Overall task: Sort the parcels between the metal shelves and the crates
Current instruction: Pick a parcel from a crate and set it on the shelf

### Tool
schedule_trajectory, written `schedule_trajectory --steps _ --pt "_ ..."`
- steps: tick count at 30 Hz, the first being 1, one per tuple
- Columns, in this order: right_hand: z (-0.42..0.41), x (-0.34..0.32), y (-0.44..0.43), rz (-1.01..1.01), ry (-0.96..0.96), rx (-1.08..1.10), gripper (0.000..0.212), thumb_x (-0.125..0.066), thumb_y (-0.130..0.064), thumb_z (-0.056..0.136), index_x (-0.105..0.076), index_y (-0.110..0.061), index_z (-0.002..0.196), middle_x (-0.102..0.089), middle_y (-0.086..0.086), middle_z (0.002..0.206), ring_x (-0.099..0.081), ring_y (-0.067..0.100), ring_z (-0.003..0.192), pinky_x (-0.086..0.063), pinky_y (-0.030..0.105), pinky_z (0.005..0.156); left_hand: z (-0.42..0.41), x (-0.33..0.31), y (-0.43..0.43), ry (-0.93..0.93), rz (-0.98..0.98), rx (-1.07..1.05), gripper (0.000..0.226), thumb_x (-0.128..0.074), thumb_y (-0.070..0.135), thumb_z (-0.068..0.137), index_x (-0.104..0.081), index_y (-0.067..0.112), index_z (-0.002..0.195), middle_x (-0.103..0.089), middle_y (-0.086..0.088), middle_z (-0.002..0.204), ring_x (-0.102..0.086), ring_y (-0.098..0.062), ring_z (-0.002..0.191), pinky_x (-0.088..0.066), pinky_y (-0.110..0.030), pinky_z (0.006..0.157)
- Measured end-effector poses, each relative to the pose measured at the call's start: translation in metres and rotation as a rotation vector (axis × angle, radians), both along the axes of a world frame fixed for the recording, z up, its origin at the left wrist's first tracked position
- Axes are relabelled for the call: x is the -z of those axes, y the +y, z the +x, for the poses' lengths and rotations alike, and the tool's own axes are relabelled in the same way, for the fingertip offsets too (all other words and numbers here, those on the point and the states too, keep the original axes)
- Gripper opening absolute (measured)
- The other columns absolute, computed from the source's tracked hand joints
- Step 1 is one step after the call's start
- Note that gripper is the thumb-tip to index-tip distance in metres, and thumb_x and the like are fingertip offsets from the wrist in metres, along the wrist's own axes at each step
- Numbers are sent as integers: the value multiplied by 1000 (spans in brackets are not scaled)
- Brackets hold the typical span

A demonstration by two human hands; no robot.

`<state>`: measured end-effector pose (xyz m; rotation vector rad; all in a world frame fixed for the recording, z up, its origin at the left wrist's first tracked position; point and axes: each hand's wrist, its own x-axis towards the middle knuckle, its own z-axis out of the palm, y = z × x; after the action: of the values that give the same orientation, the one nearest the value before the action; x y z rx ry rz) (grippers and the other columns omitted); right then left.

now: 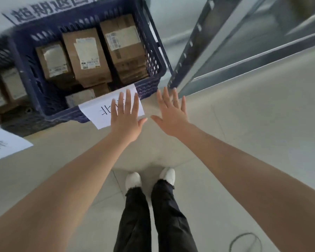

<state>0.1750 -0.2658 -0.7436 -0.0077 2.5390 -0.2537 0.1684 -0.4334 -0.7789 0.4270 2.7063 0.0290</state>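
Above the floor, my fingers [126, 99] are spread wide and empty on both my left hand [125, 120] and right hand [172, 115], holding nothing. Beyond them the cardboard parcels [87, 57] sit packed in the blue crate [149, 51], the metal shelf [225, 51] just beside it. Reaching in carelessly, I could snag the paper label [102, 111] on the crate's rim and tear it off.

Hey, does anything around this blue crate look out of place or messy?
Nothing serious. The cardboard parcels stand neatly in the blue crate. Both hands are empty. Only a loose dark cable lies looped on the floor.
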Motion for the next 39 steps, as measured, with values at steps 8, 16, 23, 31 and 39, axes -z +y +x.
schedule_trajectory --steps 8,16,23,31,39 --pt "100 -8 69 63 -83 270 81 -32 -53 103 20 -20 156 27 4 163 26 32 149 15 55 120 47 -8 65 -42 -80 268 80 -18 58 101 25 14 151 27 -15 160 22 -33 149 13 -49 119" --pt "146 -107 152 105 3 562 80 -27 -55 103 22 -19 155 29 3 163 27 33 148 14 57 120 55 -121 165 54 -78 463 79 -17 56 102 29 14 149 32 -14 158 26 -32 147 14 -51 119" --pt "169 -239 230 118 191 720 81 -29 -57 103 20 -20 156 26 2 164 27 33 149 16 56 118 60 -256 268 204 44 501 80 -22 56 102 24 14 152 29 -14 159 24 -32 148 17 -50 116" --pt "220 -336 320 132 275 776 83 -29 -60 101 18 -20 157 25 2 164 27 34 148 15 58 118 94 -348 345 300 137 504 83 -28 56 101 16 13 155 22 -15 161 17 -34 150 14 -48 118" --pt "206 -345 422 158 274 792 85 -28 -63 100 18 -20 157 26 1 164 28 33 148 17 59 116 79 -356 429 281 122 474 83 -26 58 100 19 14 154 25 -15 161 19 -32 150 15 -47 117"
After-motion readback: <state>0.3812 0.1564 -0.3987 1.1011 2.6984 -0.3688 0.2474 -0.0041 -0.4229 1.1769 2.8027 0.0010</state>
